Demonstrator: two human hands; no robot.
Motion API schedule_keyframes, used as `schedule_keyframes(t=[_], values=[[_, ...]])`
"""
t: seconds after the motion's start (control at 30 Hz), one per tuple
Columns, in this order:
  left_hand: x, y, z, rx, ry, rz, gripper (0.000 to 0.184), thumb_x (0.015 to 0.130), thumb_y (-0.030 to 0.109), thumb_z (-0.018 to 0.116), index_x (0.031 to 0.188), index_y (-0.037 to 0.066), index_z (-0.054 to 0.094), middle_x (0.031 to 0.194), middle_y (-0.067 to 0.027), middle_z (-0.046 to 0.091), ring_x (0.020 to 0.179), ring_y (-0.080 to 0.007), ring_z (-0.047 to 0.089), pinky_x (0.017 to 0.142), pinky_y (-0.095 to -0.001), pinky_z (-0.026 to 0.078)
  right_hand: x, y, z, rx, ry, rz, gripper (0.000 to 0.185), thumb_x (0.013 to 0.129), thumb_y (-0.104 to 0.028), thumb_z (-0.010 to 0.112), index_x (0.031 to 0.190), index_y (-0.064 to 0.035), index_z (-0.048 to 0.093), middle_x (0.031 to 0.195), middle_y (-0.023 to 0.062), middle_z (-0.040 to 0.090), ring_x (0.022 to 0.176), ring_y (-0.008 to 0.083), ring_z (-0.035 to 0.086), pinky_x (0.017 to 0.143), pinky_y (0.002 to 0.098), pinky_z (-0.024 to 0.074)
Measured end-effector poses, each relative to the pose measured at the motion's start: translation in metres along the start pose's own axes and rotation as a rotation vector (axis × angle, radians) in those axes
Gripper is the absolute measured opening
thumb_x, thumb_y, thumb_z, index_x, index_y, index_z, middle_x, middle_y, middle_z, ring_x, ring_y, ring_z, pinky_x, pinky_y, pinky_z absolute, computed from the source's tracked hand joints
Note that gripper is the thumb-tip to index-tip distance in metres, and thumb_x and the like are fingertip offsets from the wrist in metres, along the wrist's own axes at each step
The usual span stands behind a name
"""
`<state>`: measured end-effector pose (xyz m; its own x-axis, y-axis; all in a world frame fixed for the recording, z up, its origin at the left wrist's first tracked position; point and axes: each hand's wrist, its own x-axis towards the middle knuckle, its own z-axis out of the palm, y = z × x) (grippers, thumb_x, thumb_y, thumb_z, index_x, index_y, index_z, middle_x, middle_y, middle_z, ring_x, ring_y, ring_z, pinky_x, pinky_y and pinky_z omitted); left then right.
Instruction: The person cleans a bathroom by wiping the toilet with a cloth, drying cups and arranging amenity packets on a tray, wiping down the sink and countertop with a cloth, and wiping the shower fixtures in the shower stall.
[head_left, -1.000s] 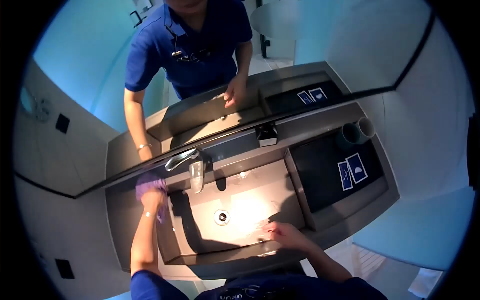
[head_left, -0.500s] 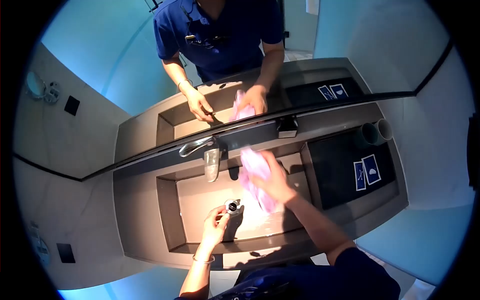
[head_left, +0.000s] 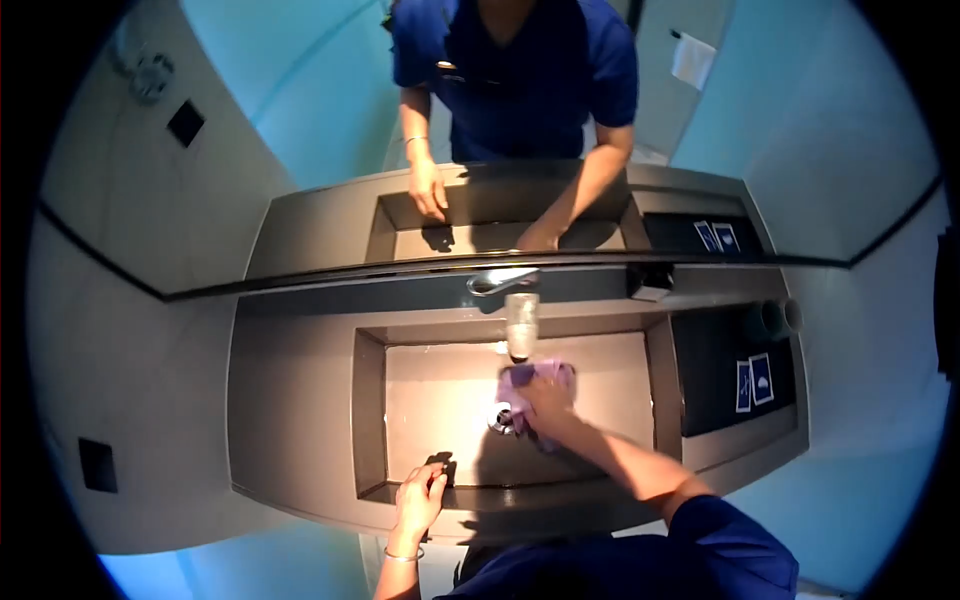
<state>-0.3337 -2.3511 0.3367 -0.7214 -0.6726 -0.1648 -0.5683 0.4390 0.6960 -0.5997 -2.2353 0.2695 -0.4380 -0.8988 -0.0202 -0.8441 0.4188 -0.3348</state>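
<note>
My right hand (head_left: 547, 398) presses a pink-purple cloth (head_left: 562, 374) against the floor of the rectangular sink (head_left: 610, 375), just right of the chrome drain (head_left: 502, 418). The cloth is bunched under the fingers and its edge lies against the drain ring. My left hand (head_left: 418, 498), with a bracelet at the wrist, hovers over the sink's front left rim. Its fingers are curled together, and whatever may be between the fingertips is too dark to make out. Above the drain, the faucet (head_left: 521, 322) points down into the basin.
A large mirror (head_left: 330, 215) behind the sink reflects a person in a dark blue shirt. A black box (head_left: 651, 282) stands behind the basin. On the dark right-hand tray (head_left: 705, 400) are two cups (head_left: 766, 320) and two blue cards (head_left: 761, 378).
My right hand has lowered the cloth onto the sink floor beside the drain. My left hand has moved away from the drain toward the front left rim. The view has shifted.
</note>
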Motion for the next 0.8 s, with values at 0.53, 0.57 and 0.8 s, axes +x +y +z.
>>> schedule_keyframes(t=[0.53,0.57,0.8], values=[[-0.024,-0.081,-0.058,0.421,0.540,0.009,0.026,0.083,0.012,0.056,0.107,0.007,0.060,0.106,-0.0102,0.058,0.110,-0.0329,0.047,0.097,-0.0474,0.032,-0.081,0.133,0.035,0.843,0.513,0.651,0.035,0.086,-0.010,0.051,0.120,-0.0007,0.050,0.111,0.0140,0.061,0.103,0.0261,0.059,0.093,0.0376,0.0439],[-0.026,-0.088,-0.064,0.447,0.501,-0.024,0.029,0.084,0.015,0.054,0.112,0.006,0.057,0.114,-0.0112,0.053,0.113,-0.0334,0.044,0.100,-0.0502,0.028,-0.076,0.141,0.021,1.004,0.659,0.736,0.031,0.088,-0.011,0.049,0.117,-0.0012,0.049,0.106,0.0123,0.061,0.096,0.0251,0.060,0.087,0.0378,0.0479],[-0.026,-0.114,-0.064,0.401,0.526,-0.015,0.036,0.075,0.014,0.064,0.109,0.006,0.057,0.114,-0.0130,0.051,0.112,-0.0325,0.045,0.102,-0.0502,0.027,0.092,0.149,0.093,1.631,1.051,0.928,0.024,0.088,-0.025,0.048,0.103,-0.0100,0.058,0.096,0.0064,0.062,0.085,0.0209,0.060,0.070,0.0332,0.0503]])
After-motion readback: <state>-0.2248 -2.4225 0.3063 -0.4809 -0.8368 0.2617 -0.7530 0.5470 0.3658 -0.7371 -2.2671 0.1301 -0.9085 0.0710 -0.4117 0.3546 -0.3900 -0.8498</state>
